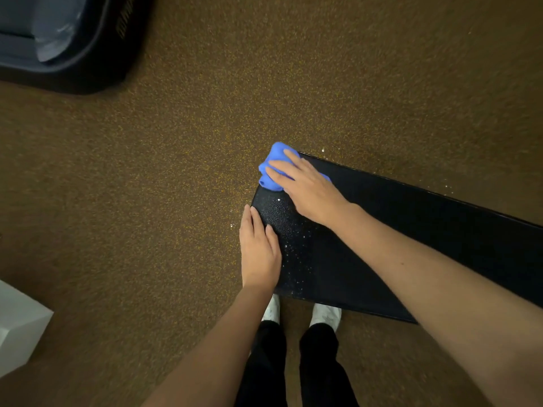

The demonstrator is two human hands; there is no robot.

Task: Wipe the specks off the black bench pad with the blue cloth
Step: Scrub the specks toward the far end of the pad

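The black bench pad point(426, 230) runs from the centre of the head view out to the right edge. My right hand point(308, 189) presses the bunched blue cloth point(274, 167) onto the pad's far left corner, fingers spread over the cloth. My left hand point(258, 251) lies flat on the pad's near left edge, fingers together, holding nothing. White specks point(296, 259) dot the pad's left end between my hands.
Brown speckled floor point(176, 171) surrounds the bench, with a few white specks beside the pad's edges. A dark bin point(67, 39) stands at the top left. A white box point(17, 324) sits at the lower left. My white shoes point(326, 314) stand just below the pad.
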